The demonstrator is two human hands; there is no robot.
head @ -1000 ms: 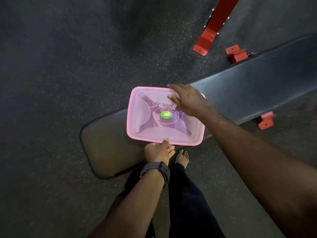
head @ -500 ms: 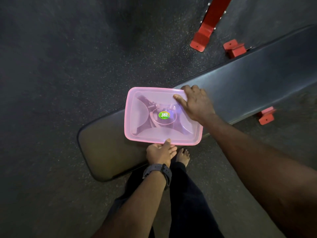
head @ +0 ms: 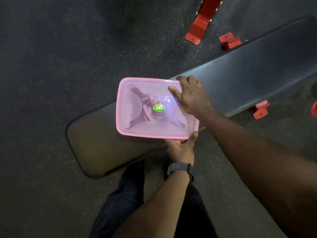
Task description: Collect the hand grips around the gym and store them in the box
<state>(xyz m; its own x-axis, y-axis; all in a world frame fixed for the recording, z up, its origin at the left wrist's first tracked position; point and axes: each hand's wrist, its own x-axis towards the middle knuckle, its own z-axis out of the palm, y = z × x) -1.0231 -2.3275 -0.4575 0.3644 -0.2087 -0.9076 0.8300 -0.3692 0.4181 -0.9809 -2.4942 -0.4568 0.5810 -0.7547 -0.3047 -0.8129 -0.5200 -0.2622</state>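
A pink translucent box [head: 137, 121] with its lid on sits on the black padded bench [head: 96, 143]. A green oval sticker [head: 159, 107] marks the lid's middle. Dark shapes of hand grips [head: 144, 98] show dimly through the lid. My right hand [head: 190, 95] grips the box's far right corner, thumb on the lid. My left hand [head: 181, 148], with a dark watch on the wrist, holds the near right corner from below, thumb against the rim.
The bench runs from lower left to upper right over dark speckled rubber floor [head: 68, 48]. Red metal frame feet [head: 197, 30] stand beyond it, another red foot [head: 259, 109] on the near side. My dark-trousered legs [head: 127, 194] stand against the bench's near edge.
My right hand slid from the lid's middle to the far right corner. My left hand moved right along the near edge to the corner. The box turned slightly.
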